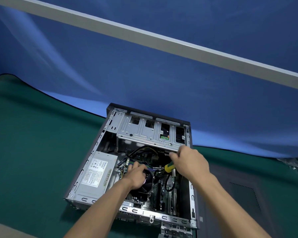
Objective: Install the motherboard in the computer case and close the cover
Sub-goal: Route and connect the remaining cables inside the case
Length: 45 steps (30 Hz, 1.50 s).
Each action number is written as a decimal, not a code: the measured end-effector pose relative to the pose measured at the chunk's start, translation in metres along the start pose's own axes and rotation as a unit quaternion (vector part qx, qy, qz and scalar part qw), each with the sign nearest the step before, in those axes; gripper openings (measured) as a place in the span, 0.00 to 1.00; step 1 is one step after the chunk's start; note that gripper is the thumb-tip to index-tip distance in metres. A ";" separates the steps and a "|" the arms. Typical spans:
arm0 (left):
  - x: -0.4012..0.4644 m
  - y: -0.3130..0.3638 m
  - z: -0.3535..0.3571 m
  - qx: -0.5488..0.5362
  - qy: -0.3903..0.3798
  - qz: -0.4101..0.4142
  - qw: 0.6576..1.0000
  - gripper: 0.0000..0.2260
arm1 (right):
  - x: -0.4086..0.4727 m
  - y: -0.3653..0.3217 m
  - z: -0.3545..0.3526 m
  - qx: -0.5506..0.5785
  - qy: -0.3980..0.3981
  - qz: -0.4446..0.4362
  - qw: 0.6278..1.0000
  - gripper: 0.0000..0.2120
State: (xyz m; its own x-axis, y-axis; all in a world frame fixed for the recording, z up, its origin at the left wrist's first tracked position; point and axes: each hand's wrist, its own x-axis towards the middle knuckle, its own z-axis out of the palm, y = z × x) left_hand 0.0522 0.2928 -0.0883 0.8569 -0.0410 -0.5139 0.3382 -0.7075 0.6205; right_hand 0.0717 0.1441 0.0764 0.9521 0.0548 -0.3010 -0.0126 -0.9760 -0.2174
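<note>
Green-clothed desk (33,143) steadies the open grey metal case (190,194); left grip (136,176) presses flat on the motherboard (163,191), seating it, right grip (187,162) curled round a yellow-handled screwdriver (169,167).

Bright, even overhead light, no hard glare. Soft shadows inside case (131,170), deepest under drive cage (150,133). Mild sheen on power supply (96,174) label. Wide-angle distortion strong: bench (33,143) edge and grey bar (162,40) bow toward frame edges. Right hand (189,162) slightly motion-blurred; corners soft.
</note>
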 end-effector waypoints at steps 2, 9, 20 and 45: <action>0.001 0.000 0.000 -0.005 0.000 0.003 1.000 0.16 | 0.000 -0.001 -0.002 0.031 -0.053 -0.011 0.998 0.08; 0.003 -0.003 0.001 -0.013 0.001 0.006 1.000 0.16 | 0.000 0.000 0.003 0.029 -0.028 -0.024 0.999 0.10; 0.004 -0.002 0.003 -0.014 0.010 0.002 1.000 0.15 | -0.003 0.017 0.010 0.021 0.036 0.007 0.999 0.11; 0.001 -0.002 0.002 -0.003 0.015 -0.001 1.000 0.15 | -0.013 0.030 0.028 -0.054 0.139 -0.067 0.987 0.09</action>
State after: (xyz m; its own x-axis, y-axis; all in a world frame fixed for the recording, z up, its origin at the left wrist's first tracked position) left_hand 0.0519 0.2924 -0.0917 0.8679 -0.0185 -0.4963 0.3414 -0.7036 0.6232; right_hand 0.0501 0.1204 0.0481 0.9902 0.1392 -0.0068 0.1370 -0.9817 -0.1325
